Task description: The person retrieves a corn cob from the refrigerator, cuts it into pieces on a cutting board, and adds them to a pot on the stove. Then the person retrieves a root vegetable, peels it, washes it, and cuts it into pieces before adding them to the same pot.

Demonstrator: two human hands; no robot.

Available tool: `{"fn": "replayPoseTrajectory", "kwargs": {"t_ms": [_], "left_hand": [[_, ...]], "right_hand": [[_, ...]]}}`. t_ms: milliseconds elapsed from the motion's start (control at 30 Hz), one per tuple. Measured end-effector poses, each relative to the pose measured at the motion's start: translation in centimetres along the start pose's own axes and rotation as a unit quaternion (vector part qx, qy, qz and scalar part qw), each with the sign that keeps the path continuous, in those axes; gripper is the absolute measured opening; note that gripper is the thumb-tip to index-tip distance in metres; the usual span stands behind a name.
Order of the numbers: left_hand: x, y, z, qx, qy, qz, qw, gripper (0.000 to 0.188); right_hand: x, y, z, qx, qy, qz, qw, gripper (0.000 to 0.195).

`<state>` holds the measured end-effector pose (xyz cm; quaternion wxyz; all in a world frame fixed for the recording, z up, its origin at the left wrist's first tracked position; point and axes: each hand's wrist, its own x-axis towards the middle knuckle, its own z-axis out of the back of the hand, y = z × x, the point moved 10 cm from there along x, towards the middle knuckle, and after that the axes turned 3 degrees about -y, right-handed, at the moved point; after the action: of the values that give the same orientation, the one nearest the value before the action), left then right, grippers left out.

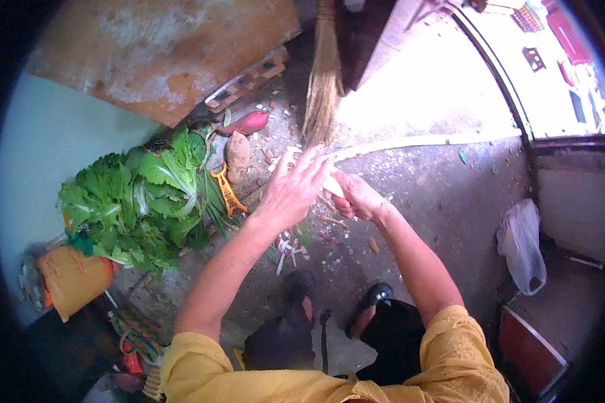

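Before me, my right hand [355, 194] is closed around a pale peeled piece of root vegetable [333, 187]. Against its far side lies my left hand [300, 184], fingers extended and close together; whether it grips anything is hidden. To the left, an orange peeler [227, 191] rests on the floor beside leafy greens [166, 174]. A brown tuber [238, 157] and a red-skinned sweet potato [249, 123] lie just beyond the peeler. Pale cut pieces [293, 150] are partly hidden behind my left hand, and peelings [288, 248] lie on the floor below it.
A straw broom [322, 85] extends down to the floor ahead. A stained board [156, 55] stands at upper left, near a brick [247, 83]. On the right hangs a translucent plastic bag [524, 247]. My shoes are close below, and a yellow-orange packet [78, 277] lies at left.
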<state>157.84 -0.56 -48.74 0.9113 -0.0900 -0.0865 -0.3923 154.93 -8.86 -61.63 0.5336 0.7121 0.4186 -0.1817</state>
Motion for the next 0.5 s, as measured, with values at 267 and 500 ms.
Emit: {"fn": "replayPoseTrajectory", "kwargs": {"t_ms": [267, 500], "left_hand": [[2.4, -6.6, 3.5, -0.229, 0.197, 0.159, 0.94, 0.028], [7.8, -21.3, 14.9, -0.598, 0.33, 0.233, 0.692, 0.03]], "right_hand": [[-15.1, 5.1, 2.7, 0.07, -0.155, 0.066, 0.983, 0.033], [-38.6, 9.0, 4.0, 0.279, -0.187, 0.232, 0.913, 0.02]]}}
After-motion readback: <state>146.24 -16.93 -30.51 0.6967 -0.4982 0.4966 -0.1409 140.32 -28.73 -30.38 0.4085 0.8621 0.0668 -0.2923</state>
